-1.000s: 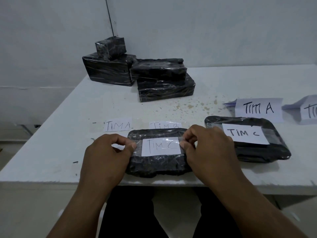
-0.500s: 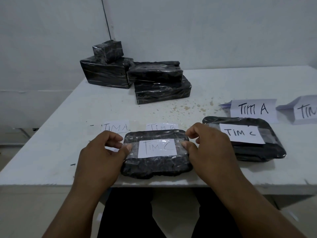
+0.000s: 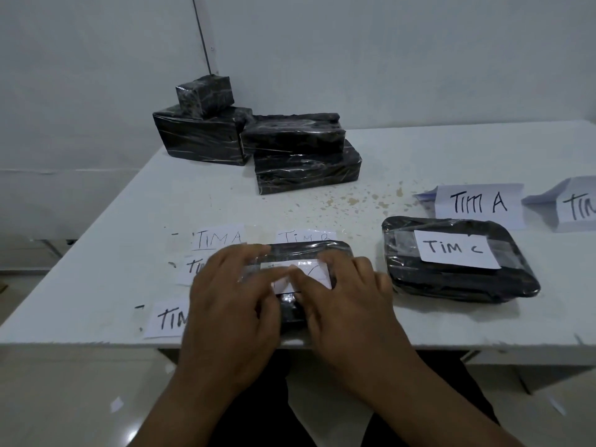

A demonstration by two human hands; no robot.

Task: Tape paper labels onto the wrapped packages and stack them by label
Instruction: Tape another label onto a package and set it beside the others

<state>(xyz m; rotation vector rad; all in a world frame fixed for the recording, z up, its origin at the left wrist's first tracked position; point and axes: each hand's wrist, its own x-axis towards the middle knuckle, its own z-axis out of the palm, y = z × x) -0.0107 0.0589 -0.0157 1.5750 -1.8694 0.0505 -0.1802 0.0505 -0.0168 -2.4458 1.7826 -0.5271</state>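
Note:
A flat black wrapped package (image 3: 309, 250) lies at the table's near edge, mostly hidden under my hands. Its white paper label (image 3: 317, 272) sits under clear tape. My left hand (image 3: 232, 295) and my right hand (image 3: 345, 298) lie flat on top, fingers straight, pressing the label and tape. To the right lies a second black package (image 3: 458, 279) bearing a taped "TIM C" label (image 3: 454, 248). Loose paper labels lie on the table: "TIM A" (image 3: 219, 238), "TIM B" (image 3: 304, 237), and two partly hidden ones (image 3: 167, 319).
Several unlabelled black wrapped packages (image 3: 254, 140) are stacked at the back of the white table (image 3: 96, 269). Folded paper signs stand at the right: "TIM A" (image 3: 477, 203) and another cut off by the frame (image 3: 577, 204). A wall rises behind.
Both hands left the tape ends at the package's sides and moved inward onto the label, now pressing it flat. The view shifted, showing more loose labels at the left.

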